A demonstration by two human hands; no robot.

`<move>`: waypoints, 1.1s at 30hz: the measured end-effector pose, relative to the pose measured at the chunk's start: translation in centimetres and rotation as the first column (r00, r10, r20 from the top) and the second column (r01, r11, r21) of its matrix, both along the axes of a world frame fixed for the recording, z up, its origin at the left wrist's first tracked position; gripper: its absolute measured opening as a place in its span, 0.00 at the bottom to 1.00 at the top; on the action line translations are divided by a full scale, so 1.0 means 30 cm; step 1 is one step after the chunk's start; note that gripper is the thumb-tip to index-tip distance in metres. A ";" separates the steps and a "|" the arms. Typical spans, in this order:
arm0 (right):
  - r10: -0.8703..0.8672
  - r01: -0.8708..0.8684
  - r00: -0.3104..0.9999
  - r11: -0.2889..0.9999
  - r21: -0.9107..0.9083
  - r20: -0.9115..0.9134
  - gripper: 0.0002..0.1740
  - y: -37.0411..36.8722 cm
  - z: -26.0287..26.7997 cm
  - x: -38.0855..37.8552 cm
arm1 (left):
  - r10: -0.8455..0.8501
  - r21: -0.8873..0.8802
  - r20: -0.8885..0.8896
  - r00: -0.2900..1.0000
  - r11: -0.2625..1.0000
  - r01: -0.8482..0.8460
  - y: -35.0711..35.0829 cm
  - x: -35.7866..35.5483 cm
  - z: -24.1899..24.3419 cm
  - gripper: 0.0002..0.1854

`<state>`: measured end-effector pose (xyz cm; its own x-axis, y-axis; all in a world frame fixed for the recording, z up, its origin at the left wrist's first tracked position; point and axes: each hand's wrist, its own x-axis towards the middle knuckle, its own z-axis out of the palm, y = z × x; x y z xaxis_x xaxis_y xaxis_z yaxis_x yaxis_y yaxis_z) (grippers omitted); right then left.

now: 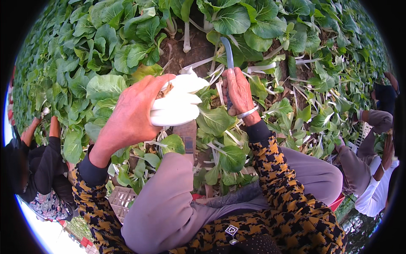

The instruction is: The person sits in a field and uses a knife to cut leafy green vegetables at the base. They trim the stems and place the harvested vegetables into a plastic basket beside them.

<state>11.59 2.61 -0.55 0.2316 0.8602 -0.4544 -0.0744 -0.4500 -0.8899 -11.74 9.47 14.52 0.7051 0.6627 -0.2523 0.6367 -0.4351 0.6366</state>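
Note:
My left hand (133, 111) grips a bok choy head (177, 104) by its thick white stalks, its brownish cut base showing near my fingers. Its leaves are probably the green ones behind my hand, but the join is hidden. To the right, my right hand (236, 90) is closed around the handle of a curved knife (227, 52), whose bluish blade points away from me. Below and beyond the blade lie loose leaves and white stalks (219, 71) on brown soil.
Standing bok choy plants (136, 35) fill the far side. Trimmed leaves (233, 158) litter the ground by my knees. A pale plastic crate (122, 200) is at lower left. One person (47, 165) works at left; others (371, 171) are at right, near another crate (363, 131).

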 end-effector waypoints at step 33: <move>0.557 -0.486 0.396 0.802 -0.349 0.729 0.14 0.472 -0.330 -0.022 | 0.016 0.554 -0.534 0.845 0.762 0.336 0.313 0.151 -0.426 0.45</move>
